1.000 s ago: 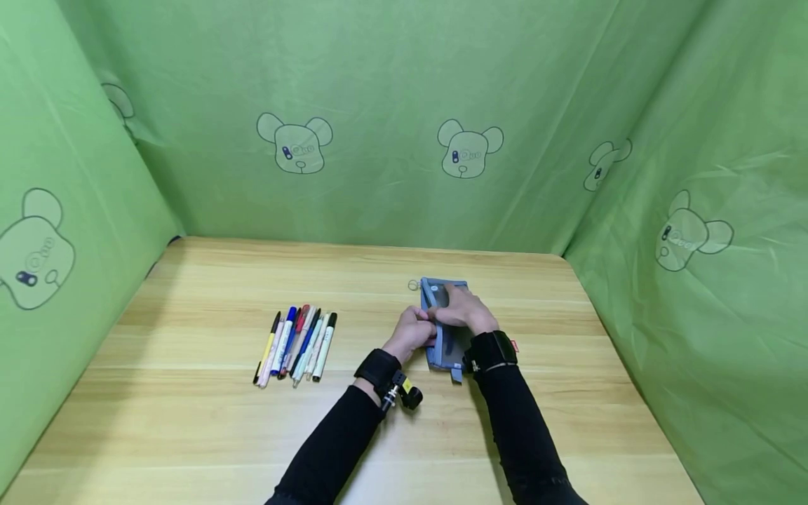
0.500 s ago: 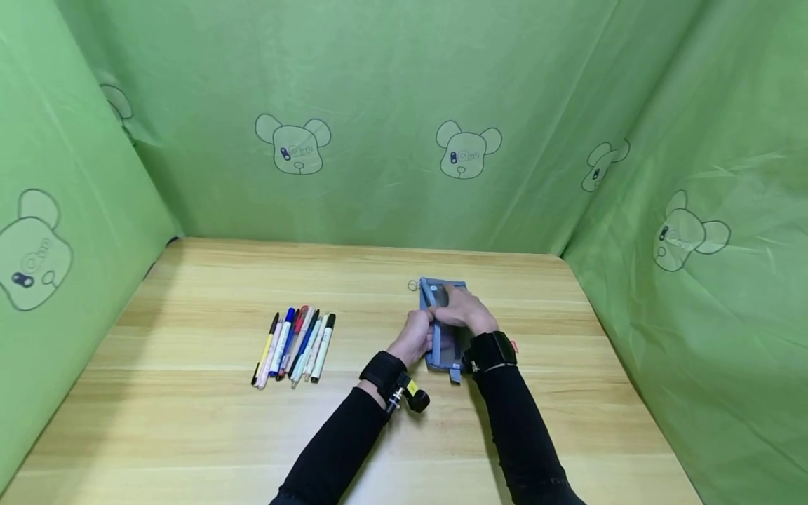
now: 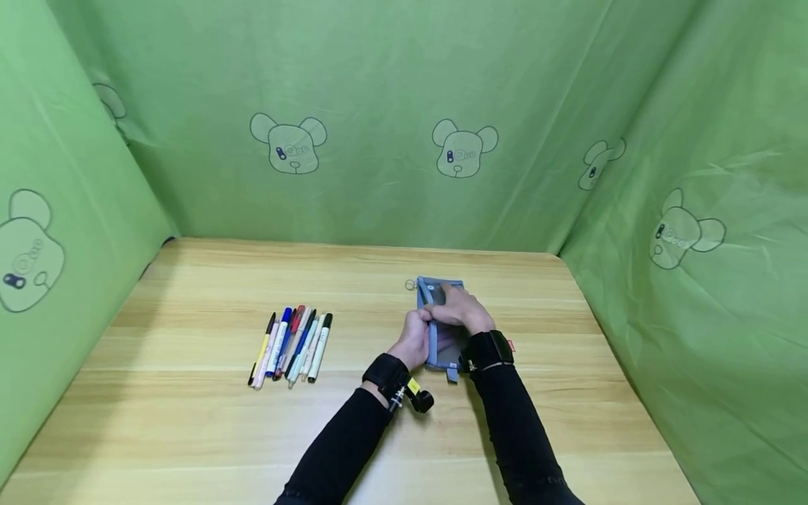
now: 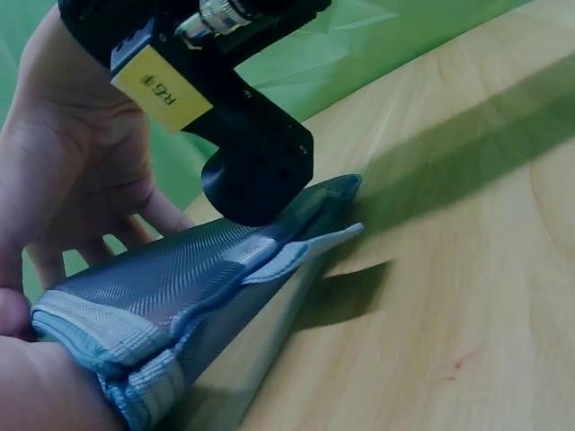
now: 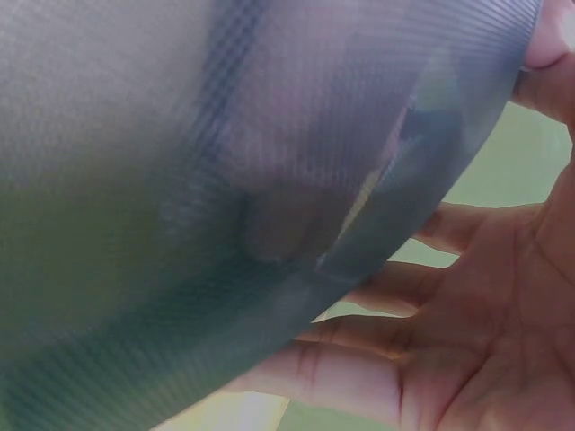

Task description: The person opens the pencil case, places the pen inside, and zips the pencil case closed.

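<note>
A blue-grey mesh pencil case [image 3: 435, 346] lies lengthwise on the table between both hands. My left hand [image 3: 412, 340] holds its left, zipper side; the fingers are hidden by the case, and a pinkish shape shows through the mesh. From above, my right hand [image 3: 463, 308] grips the case near its far half, thumb close to the left thumb. The left wrist view shows the case [image 4: 180, 269] tilted up, with the right hand [image 4: 81, 162] behind it. In the right wrist view the mesh of the case [image 5: 135, 180] partly covers the right hand's fingers [image 5: 310, 373].
A row of several pens and markers [image 3: 290, 344] lies to the left on the wooden table [image 3: 189, 421]. A small metal ring [image 3: 410, 285] hangs from the case's far left corner. Green fabric [image 3: 379, 203] encloses the table's back and sides.
My left hand has shifted slightly right and forward against the case, and its fingers have gone out of direct sight. The right hand keeps its hold. The head view has turned slightly.
</note>
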